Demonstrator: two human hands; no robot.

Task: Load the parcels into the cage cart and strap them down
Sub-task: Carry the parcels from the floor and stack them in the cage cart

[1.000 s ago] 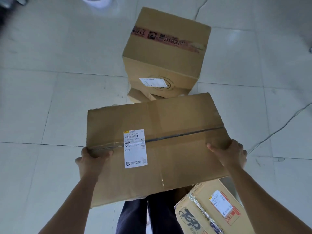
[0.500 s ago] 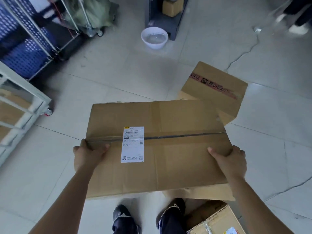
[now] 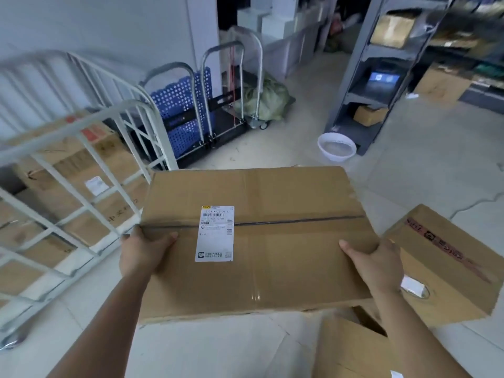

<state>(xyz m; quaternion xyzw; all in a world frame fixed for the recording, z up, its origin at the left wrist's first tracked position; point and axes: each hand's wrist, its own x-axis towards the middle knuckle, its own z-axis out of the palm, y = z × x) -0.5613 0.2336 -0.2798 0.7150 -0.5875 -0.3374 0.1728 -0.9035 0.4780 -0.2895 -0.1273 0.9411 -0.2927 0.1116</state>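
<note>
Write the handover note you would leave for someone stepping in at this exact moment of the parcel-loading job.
Left hand and right hand grip opposite ends of the large flat parcel, held level in the air.
The white cage cart stands to the left, with several boxes already inside.
Done: some parcels loaded.
Left: put this parcel in the cart, then the box with red tape on the floor to the right and another box near the feet, then strap the load. No strap is visible.
</note>
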